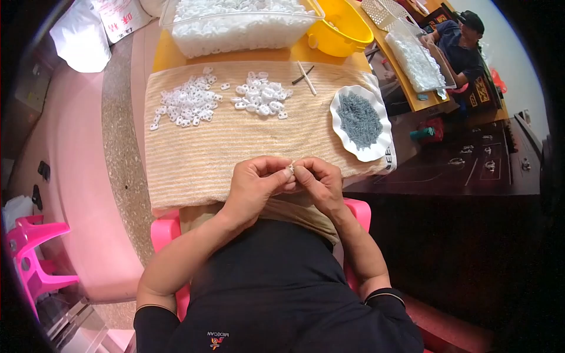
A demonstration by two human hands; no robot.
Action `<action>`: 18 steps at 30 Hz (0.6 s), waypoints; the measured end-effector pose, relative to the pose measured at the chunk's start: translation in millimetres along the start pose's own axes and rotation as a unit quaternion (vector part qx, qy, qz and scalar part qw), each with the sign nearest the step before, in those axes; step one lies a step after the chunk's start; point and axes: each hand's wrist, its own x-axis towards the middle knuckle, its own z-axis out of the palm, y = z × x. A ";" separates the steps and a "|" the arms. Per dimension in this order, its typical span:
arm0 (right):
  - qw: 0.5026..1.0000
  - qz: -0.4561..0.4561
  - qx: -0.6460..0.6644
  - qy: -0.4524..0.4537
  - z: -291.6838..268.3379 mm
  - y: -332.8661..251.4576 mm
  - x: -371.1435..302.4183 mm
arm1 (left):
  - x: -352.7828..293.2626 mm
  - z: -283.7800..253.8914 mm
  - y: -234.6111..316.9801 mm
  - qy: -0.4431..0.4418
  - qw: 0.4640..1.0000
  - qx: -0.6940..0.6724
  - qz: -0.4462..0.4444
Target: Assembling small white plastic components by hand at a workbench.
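My left hand and my right hand meet at the near edge of the towel-covered table. Thumbs and fingers of both pinch one small white plastic piece, mostly hidden by the fingertips. Beyond them on the striped towel lie two heaps of small white plastic parts: a wider pile at the left and a tighter pile in the middle. To the right, a white scalloped dish holds many small grey-blue pieces. A white stick crosses a thin dark stick near the far edge.
A clear bin full of white parts and a yellow basin stand at the back. At far right a person sits by another table with a bin of white pieces. A pink stool is at left.
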 end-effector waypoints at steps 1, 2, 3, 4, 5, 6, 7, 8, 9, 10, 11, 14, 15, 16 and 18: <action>1.000 0.003 0.019 -0.002 -0.7 1.4 1.1 | 0.6 -0.6 -0.2 0.001 1.000 -0.009 -0.004; 0.999 0.007 0.038 -0.005 -0.8 2.2 1.8 | 1.3 -1.4 -0.4 0.003 1.000 -0.019 -0.008; 0.999 0.010 0.037 -0.006 -1.8 -0.5 -0.5 | 0.5 0.2 -2.2 0.004 1.000 -0.023 -0.010; 0.999 0.012 0.044 0.000 -2.2 -4.6 -3.0 | 0.1 1.6 -3.9 0.000 0.999 -0.034 -0.011; 0.999 0.014 0.051 0.006 -2.9 -7.1 -4.9 | -0.3 2.9 -5.4 -0.003 0.999 -0.046 -0.013; 0.999 0.015 0.051 0.007 -4.7 -4.2 -4.9 | -0.3 3.4 -4.4 -0.004 0.999 -0.047 -0.014; 0.999 0.010 0.047 0.010 -8.0 1.3 -4.4 | -0.8 4.3 -2.4 -0.005 0.998 -0.053 -0.024; 0.999 0.006 0.044 0.013 -10.1 4.9 -4.2 | -1.1 4.7 -1.2 -0.006 0.998 -0.060 -0.034; 0.999 0.006 0.044 0.013 -10.2 6.3 -3.8 | -0.8 3.6 -1.8 -0.005 0.998 -0.060 -0.034; 0.999 0.003 0.040 0.012 -10.2 7.1 -3.4 | -0.2 2.2 -2.8 -0.007 0.998 -0.059 -0.033; 0.999 0.000 0.035 0.011 -9.9 7.5 -3.0 | 0.2 1.1 -3.5 -0.009 0.998 -0.058 -0.032; 1.000 -0.003 0.029 0.010 -9.2 7.8 -2.2 | 0.8 0.5 -4.3 -0.006 0.998 -0.060 -0.031; 1.000 -0.004 0.029 0.010 -9.2 8.5 -2.0 | 0.7 0.5 -4.0 -0.007 0.998 -0.060 -0.031; 1.000 -0.002 0.026 0.010 -9.3 9.5 -2.0 | 0.4 0.5 -3.4 -0.006 0.998 -0.058 -0.031; 1.000 -0.001 0.023 0.009 -7.1 7.9 -2.3 | 0.3 0.1 -3.6 -0.006 0.998 -0.055 -0.031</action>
